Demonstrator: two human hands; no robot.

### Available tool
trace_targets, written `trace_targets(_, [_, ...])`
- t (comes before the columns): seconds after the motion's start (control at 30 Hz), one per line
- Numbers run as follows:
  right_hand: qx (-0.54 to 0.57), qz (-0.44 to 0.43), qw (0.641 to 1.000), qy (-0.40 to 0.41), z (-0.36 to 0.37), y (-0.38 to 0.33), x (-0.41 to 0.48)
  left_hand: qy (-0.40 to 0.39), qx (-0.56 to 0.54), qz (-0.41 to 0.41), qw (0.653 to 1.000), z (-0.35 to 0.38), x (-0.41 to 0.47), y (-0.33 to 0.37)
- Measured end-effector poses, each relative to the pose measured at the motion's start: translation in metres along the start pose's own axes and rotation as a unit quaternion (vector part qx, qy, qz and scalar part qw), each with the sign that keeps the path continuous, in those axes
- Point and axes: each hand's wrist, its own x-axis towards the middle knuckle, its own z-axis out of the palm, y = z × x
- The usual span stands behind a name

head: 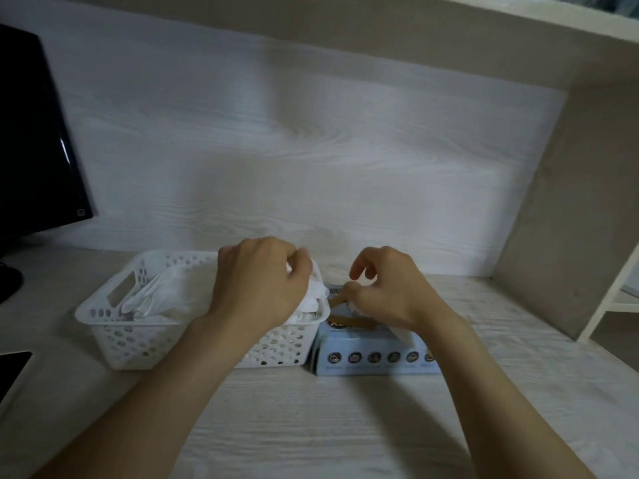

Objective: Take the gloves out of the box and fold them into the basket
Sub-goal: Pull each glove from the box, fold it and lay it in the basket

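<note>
Two dark things sit at the far left of the desk [328, 426]: a black monitor [31, 133] standing at the back, and the corner of a flat dark slab [12, 371] near the front edge. To their right is a white perforated basket [114, 326] with a slot handle in its left end, and white folded gloves [155, 295] lie inside it.

Over the basket's right end is the left hand [259, 281], its fingers curled round a bunched white glove [316, 295] that hangs down into the basket.

Touching the basket's right wall is the pale blue box [373, 354]. A row of round dark icons runs along its front, with small print beneath. Both that print and the dark lettering by the torn brown opening on top are too blurred to read.

The right hand [387, 292] is above that opening, thumb and fingers bent down into it and the index finger raised. A white edge of another glove [403, 335] shows under the palm. Whether the fingers actually pinch it cannot be told.

At the far right a beige side panel [553, 209] rises from the desk.
</note>
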Motion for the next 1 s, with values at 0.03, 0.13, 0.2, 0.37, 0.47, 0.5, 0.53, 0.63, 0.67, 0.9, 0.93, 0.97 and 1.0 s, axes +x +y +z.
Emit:
trace_targets(0.03, [-0.006, 0.008, 1.0, -0.016, -0.002, 0.006, -0.003, 0.02, -0.021, 0.035, 0.999, 0.001, -0.002, 0.006])
trace_targets(0.13, [0.015, 0.02, 0.999, -0.033, -0.003, 0.021, -0.013, -0.02, -0.023, 0.142, 0.989, 0.013, -0.013, 0.022])
trace_targets(0.2, [0.044, 0.01, 0.999, -0.014, 0.001, 0.03, -0.017, -0.037, 0.034, 0.193, 0.98, 0.028, -0.023, 0.029])
trace_targets(0.37, [0.059, -0.051, 0.996, 0.032, 0.01, 0.037, -0.021, -0.08, 0.176, 0.228, 0.954, 0.046, -0.035, 0.029])
trace_targets(0.47, [0.024, -0.092, 0.993, 0.069, 0.016, 0.039, -0.019, -0.092, 0.183, 0.231, 0.951, 0.045, -0.035, 0.03])
trace_targets(0.5, [0.021, -0.098, 0.992, 0.083, 0.018, 0.04, -0.019, -0.092, 0.183, 0.231, 0.951, 0.044, -0.035, 0.03])
trace_targets(0.53, [0.023, -0.098, 0.99, 0.095, 0.019, 0.04, -0.018, -0.094, 0.184, 0.23, 0.951, 0.044, -0.036, 0.031])
trace_targets(0.63, [0.049, -0.092, 0.987, 0.125, 0.021, 0.039, -0.019, -0.097, 0.172, 0.229, 0.953, 0.041, -0.038, 0.033])
trace_targets(0.67, [0.068, -0.087, 0.985, 0.135, 0.02, 0.036, -0.019, -0.103, 0.167, 0.226, 0.954, 0.04, -0.038, 0.033])
trace_targets(0.9, [0.309, 0.006, 0.926, 0.219, 0.009, 0.025, -0.021, -0.132, 0.155, 0.208, 0.957, 0.038, -0.038, 0.033])
trace_targets(0.93, [0.32, 0.001, 0.92, 0.226, 0.009, 0.026, -0.021, -0.133, 0.151, 0.207, 0.957, 0.037, -0.038, 0.034])
trace_targets(0.97, [0.329, -0.003, 0.915, 0.234, 0.008, 0.026, -0.02, -0.133, 0.148, 0.206, 0.958, 0.037, -0.038, 0.034])
trace_targets(1.0, [0.334, -0.006, 0.911, 0.243, 0.008, 0.026, -0.02, -0.134, 0.145, 0.204, 0.959, 0.037, -0.038, 0.034])
